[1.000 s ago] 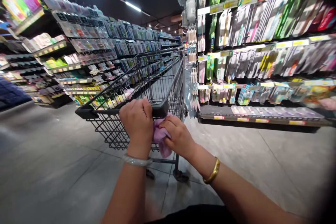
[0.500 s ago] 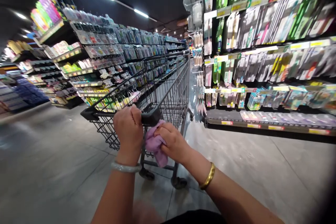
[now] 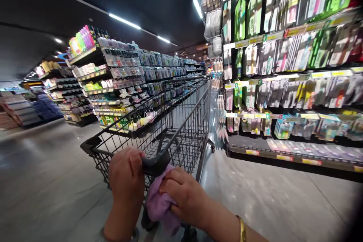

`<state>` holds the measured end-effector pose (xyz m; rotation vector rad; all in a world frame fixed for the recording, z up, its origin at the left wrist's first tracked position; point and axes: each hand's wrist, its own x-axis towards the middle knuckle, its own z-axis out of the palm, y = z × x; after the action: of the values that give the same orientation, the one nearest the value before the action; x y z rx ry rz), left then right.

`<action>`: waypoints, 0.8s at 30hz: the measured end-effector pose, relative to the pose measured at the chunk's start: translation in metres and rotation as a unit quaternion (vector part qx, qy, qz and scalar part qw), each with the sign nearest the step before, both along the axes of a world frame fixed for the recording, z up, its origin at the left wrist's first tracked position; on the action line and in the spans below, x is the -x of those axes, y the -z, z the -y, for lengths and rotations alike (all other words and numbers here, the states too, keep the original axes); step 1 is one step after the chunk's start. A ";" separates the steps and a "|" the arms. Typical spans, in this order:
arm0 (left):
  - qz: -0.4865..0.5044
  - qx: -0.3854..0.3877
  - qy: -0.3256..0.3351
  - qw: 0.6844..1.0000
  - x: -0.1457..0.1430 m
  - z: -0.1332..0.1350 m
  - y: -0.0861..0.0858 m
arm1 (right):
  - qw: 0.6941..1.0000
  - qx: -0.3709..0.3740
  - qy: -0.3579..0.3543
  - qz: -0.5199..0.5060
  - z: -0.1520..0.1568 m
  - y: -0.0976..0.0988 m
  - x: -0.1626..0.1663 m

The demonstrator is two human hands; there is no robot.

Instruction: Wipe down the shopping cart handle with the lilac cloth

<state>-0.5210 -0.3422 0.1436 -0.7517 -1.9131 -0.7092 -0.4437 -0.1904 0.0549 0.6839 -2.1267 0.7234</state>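
Observation:
A dark wire shopping cart [image 3: 181, 136] stands in front of me, its basket showing bare wire. My left hand [image 3: 126, 177] is wrapped round the cart's handle bar [image 3: 155, 162], left of its right end. In my right hand [image 3: 185, 196] is a bunched purple cloth [image 3: 160, 204], its fingers closed round it just below the handle's right corner. Part of the cloth hangs down and hides some of the cart's rear frame. Whether the cloth touches the handle I cannot tell.
On the right, close by, rises a shelf rack [image 3: 255, 147] of packaged goods. Another shelf unit [image 3: 113, 72] runs along the left. Between them an aisle leads away ahead. Grey tiled floor [image 3: 269, 189] lies around the cart. Blue stacked goods [image 3: 47, 104] stand far left.
The view has tilted upward, so hands, cart and shelves sit lower in the picture. Both hands remain on the same things. The purple cloth hangs in a different shape.

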 end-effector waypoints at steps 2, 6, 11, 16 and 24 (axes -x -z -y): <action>0.002 -0.004 -0.002 1.000 -0.004 0.009 0.000 | 1.000 -0.020 -0.013 -0.008 0.007 -0.002 -0.002; 0.003 -0.010 -0.002 1.000 -0.011 0.024 0.000 | 0.998 -0.055 -0.028 -0.010 0.017 -0.006 -0.007; -0.005 -0.031 -0.007 0.999 -0.016 0.037 0.001 | 0.996 -0.084 -0.038 0.012 0.026 -0.008 -0.010; -0.002 -0.019 -0.008 1.000 -0.019 0.045 0.001 | 0.996 -0.080 -0.041 0.016 0.033 -0.012 -0.015; 0.026 -0.082 -0.011 0.996 -0.031 0.059 0.003 | 0.996 0.013 -0.027 -0.081 0.026 -0.010 -0.017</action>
<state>-0.4897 -0.4011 0.1407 -0.6147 -1.8797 -0.8687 -0.4266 -0.2163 0.0646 0.7614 -1.9538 0.6987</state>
